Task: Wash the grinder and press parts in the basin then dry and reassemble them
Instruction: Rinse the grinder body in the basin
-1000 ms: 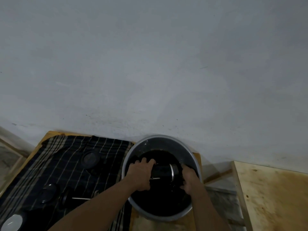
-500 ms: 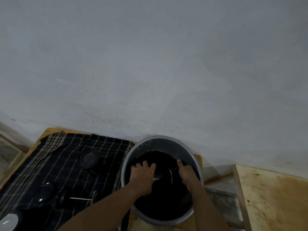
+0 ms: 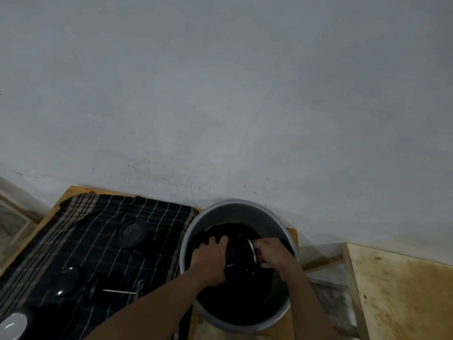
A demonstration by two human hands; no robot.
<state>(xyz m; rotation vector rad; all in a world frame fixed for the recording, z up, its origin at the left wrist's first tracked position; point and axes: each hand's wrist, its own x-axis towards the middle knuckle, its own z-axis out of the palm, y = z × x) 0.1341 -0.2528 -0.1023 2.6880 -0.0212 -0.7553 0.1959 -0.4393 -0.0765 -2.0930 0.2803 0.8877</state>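
Observation:
A grey metal basin [image 3: 239,206] with dark water stands on the wooden table by the wall. Over the water, a dark cylindrical press body [image 3: 239,252] with a silver rim lies on its side. My left hand [image 3: 210,258] grips its left end. My right hand [image 3: 272,253] holds the rimmed right end with curled fingers. On a dark checked cloth [image 3: 103,229] to the left lie a plunger with a thin metal rod [image 3: 120,291], a round dark lid [image 3: 132,233] and a glossy black cap [image 3: 65,282].
A white round piece [image 3: 12,326] sits at the cloth's lower left corner. A second wooden table [image 3: 402,290] stands to the right across a gap. A plain grey wall rises right behind the basin.
The press body came back up out of the water. My right hand shifted from the basin's right side onto the silver-rimmed end. My left hand stayed on the left end.

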